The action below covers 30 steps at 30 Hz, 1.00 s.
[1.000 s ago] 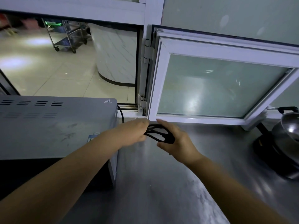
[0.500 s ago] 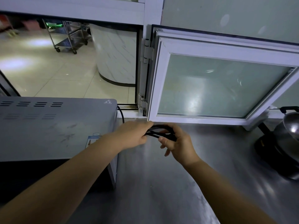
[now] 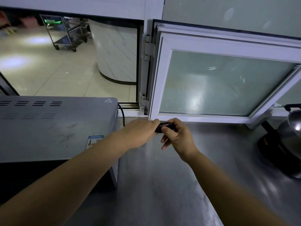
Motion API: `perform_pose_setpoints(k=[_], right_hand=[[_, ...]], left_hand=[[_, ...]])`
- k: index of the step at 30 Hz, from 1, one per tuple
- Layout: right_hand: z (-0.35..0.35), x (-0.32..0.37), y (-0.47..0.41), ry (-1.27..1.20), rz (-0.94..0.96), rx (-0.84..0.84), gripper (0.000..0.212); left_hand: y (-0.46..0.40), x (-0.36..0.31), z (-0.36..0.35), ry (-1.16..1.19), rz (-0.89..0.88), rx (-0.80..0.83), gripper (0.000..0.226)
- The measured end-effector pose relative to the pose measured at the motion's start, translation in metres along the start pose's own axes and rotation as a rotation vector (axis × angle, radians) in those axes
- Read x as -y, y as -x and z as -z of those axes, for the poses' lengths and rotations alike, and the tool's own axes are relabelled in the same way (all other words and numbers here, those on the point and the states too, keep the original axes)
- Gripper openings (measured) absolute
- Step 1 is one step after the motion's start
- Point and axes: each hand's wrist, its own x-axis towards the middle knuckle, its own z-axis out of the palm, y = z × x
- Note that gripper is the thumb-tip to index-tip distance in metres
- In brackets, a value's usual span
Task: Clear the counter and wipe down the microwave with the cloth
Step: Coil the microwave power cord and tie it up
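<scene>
**Both hands on coiled black cord at back of counter**

The stainless steel counter [image 3: 171,185] runs across the lower frame. On its left part stands the grey microwave [image 3: 48,128], seen from above, with vent slots along its top, a heat-warning triangle at the far right corner and a label on its right side. Behind the counter a white-framed window sash [image 3: 219,82] with frosted glass stands swung open over the back edge. At the right edge a metal pot [image 3: 291,128] sits on a black cooker base [image 3: 273,149].

The left hand [image 3: 140,132] and the right hand [image 3: 177,136] meet just below the sash's lower corner, right of the microwave. Both grip a bundle of black cord [image 3: 166,125] between them: left-hand fingers closed round one end, right-hand fingers curled over the other. A black cable [image 3: 123,115] runs down behind the microwave's rear right corner toward the left hand. No cloth is identifiable.
</scene>
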Motion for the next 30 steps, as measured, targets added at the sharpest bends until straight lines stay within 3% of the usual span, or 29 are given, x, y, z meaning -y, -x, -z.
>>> perform_pose_setpoints(k=[6,12,19,24,30], right_hand=[[-0.003,-0.009,-0.001,-0.058,-0.032,0.023,0.012],[0.009,-0.032,0.018,-0.018,-0.098,-0.008,0.054],[-0.004,-0.09,0.102,0.248,-0.39,-0.053,0.014],[-0.026,-0.142,0.151,0.455,-0.498,0.105,0.011],[-0.044,-0.173,0.192,0.892,-0.407,0.322,0.019]], left_hand=[[0.001,0.007,0.002,0.06,-0.013,0.081,0.018],[0.01,0.022,-0.004,0.078,0.002,0.036,0.019],[0.03,0.02,-0.005,-0.085,-0.09,0.085,0.024],[0.043,0.022,-0.015,-0.122,-0.154,0.094,0.019],[0.052,0.025,-0.029,-0.115,-0.181,0.102,0.016]])
